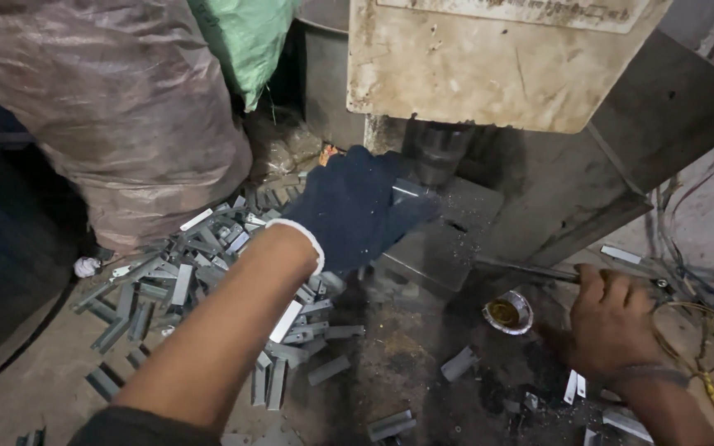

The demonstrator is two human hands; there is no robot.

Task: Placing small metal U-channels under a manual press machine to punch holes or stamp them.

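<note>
Feeding a metal strip (404, 191) into the press (506, 58) is, by my reading, the step in hand. Nearest me, at 5 o'clock, my bare right hand (609, 322) rests on the grimy bench (390, 363), fingers curled narrow; whether it grips the thin rod (522, 269) lying just beyond it, I cannot tell. A small dish of yellow oil (506, 312) sits just beside that hand at its 9 o'clock. Loose strips lie scattered near it.

At 9 o'clock from frame centre, a heap of cut grey strips (200, 272) spreads across the bench, below a large plastic-wrapped bundle (117, 107).

Farther out, at 12 o'clock, my left hand (353, 206), in a dark knit glove, closes around the one strip and holds it on the steel block (444, 239) directly under the ram (440, 153).

Judgement: the next move calls for seating the strip square on the block, then clearing the gloved fingers from beneath the ram.
</note>
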